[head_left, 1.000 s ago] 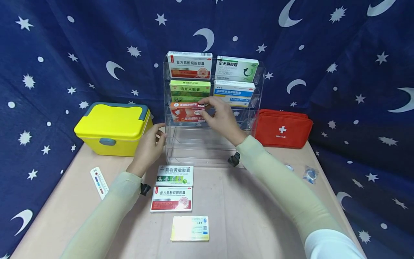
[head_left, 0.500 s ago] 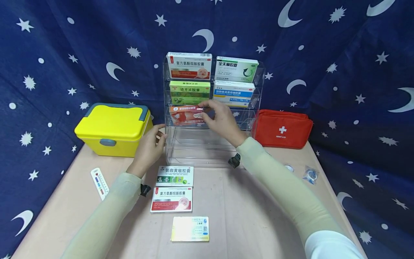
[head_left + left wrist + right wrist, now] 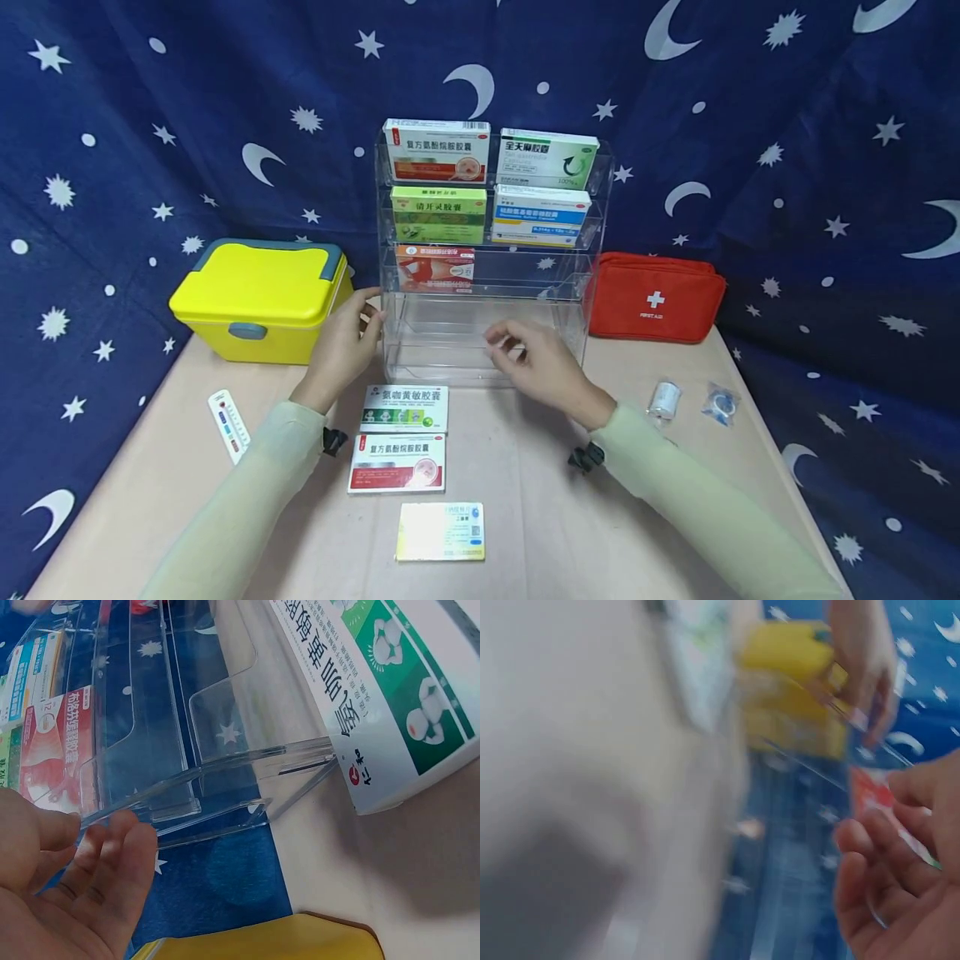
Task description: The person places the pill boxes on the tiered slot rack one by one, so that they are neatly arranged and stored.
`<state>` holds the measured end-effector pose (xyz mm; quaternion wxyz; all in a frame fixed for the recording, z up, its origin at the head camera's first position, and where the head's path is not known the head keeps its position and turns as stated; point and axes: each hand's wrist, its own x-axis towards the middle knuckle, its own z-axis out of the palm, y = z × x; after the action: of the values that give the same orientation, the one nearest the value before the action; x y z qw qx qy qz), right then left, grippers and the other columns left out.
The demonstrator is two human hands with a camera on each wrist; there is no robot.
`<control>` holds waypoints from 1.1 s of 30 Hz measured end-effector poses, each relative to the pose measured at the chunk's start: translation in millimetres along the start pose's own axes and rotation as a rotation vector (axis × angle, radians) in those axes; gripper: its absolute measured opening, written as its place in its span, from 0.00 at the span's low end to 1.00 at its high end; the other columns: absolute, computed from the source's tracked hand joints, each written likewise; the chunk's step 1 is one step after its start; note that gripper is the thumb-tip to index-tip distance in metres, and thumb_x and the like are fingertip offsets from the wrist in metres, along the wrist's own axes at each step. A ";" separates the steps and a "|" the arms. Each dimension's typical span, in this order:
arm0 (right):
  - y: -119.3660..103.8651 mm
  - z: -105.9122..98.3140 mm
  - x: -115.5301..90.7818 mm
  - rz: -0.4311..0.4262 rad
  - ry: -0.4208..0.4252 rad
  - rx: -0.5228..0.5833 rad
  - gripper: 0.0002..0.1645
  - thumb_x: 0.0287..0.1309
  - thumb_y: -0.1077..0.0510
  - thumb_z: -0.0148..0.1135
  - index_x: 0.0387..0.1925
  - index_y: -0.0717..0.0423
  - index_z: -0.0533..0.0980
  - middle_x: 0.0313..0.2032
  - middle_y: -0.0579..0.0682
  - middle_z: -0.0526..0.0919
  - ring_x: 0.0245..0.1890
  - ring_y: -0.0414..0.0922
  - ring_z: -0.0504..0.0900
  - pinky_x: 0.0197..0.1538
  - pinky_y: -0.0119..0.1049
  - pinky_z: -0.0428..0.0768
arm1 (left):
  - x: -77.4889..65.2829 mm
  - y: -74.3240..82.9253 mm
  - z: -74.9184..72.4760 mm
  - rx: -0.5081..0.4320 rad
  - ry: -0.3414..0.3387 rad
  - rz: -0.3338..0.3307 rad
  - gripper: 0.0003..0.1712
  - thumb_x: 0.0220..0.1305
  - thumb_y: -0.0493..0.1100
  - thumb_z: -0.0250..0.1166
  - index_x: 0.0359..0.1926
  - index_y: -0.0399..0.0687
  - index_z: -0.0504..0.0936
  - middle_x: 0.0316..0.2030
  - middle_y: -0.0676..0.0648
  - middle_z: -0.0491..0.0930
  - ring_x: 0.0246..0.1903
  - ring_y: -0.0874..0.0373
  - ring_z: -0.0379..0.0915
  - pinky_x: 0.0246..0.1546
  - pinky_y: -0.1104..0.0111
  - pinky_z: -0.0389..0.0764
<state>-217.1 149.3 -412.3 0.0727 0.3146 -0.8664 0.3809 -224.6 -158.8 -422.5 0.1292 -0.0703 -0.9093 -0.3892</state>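
A clear plastic display rack [image 3: 480, 312] stands upright at the table's back. My left hand [image 3: 347, 346] grips its left side edge, thumb and fingers about the panel in the left wrist view. My right hand [image 3: 543, 362], empty with loosely curled fingers, hovers before the lower tiers. A red medicine box [image 3: 435, 268] sits at the left of the third tier. Above it are a green box [image 3: 438, 217] and a blue-white box [image 3: 542, 218]. The top tier bears a red-white box [image 3: 437, 152] and a green-white box [image 3: 547, 160].
On the table before the rack lie a green-white capsule box [image 3: 406, 408], a red-white box [image 3: 397, 463] and a yellow-white box [image 3: 441, 531]. A yellow case [image 3: 258, 300] and a thermometer card [image 3: 229, 425] are left; a red first-aid pouch [image 3: 656, 298], bandage roll [image 3: 664, 400] and bagged item [image 3: 721, 405] right.
The red box has been lowered into the third tier and let go. My right hand has moved down and slightly right, away from it. The left hand stays at the rack's side.
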 end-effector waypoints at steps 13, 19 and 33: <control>-14.5 54.8 -135.3 0.117 -0.387 -0.075 0.27 0.62 0.37 0.68 0.56 0.46 0.81 0.47 0.36 0.80 0.44 0.35 0.78 0.45 0.35 0.79 | -0.4 -4.2 -3.6 -0.002 -0.003 -0.008 0.26 0.75 0.38 0.61 0.70 0.41 0.69 0.41 0.44 0.77 0.34 0.49 0.75 0.34 0.59 0.80; -20.2 65.7 -145.9 0.078 -0.366 -0.109 0.29 0.63 0.35 0.66 0.57 0.48 0.81 0.51 0.34 0.78 0.52 0.34 0.75 0.49 0.38 0.80 | -0.2 -5.2 -2.2 -0.001 0.002 -0.005 0.25 0.75 0.38 0.60 0.70 0.41 0.69 0.41 0.43 0.77 0.34 0.49 0.75 0.35 0.59 0.80; -27.0 75.8 -154.4 0.023 -0.311 -0.134 0.23 0.60 0.39 0.70 0.49 0.48 0.85 0.52 0.39 0.77 0.49 0.36 0.72 0.45 0.33 0.78 | 0.6 -2.9 2.4 -0.005 -0.002 0.007 0.26 0.75 0.39 0.60 0.70 0.41 0.69 0.41 0.43 0.78 0.34 0.49 0.76 0.36 0.58 0.81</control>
<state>-70.1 157.6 -505.2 -0.0459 0.3545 -0.8941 0.2698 -226.3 -159.0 -425.9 0.1293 -0.0741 -0.9084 -0.3907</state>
